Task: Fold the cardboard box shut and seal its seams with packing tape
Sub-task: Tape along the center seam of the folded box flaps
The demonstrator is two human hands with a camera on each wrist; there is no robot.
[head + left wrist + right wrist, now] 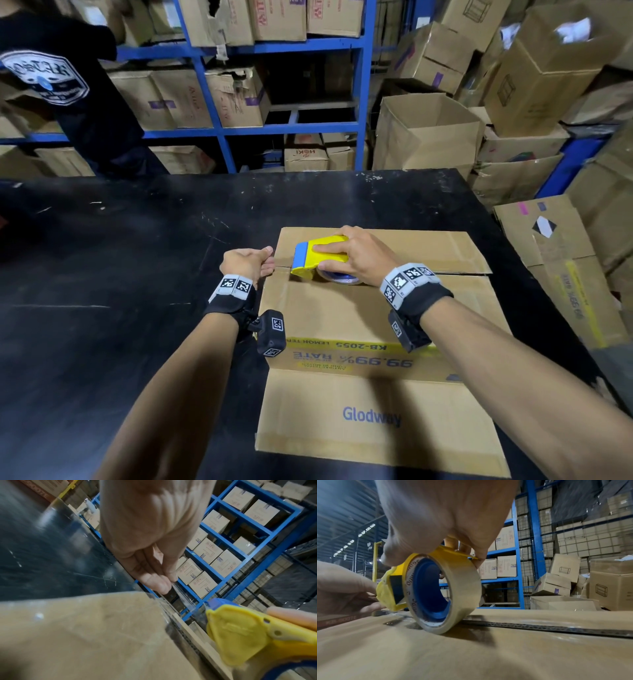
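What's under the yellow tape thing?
The tape dispenser sits on the cardboard box, over the center seam between its flaps. The seam directly beneath the roll is covered.

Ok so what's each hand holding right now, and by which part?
Right hand grips the tape dispenser by its yellow body, over the roll. Left hand pinches the free end of the tape at the box's edge.

You work under dim overhead warehouse light that glares off the black table (137, 257), wide-angle bending warps every edge, and the left wrist view blurs on the near cardboard box (85, 635).
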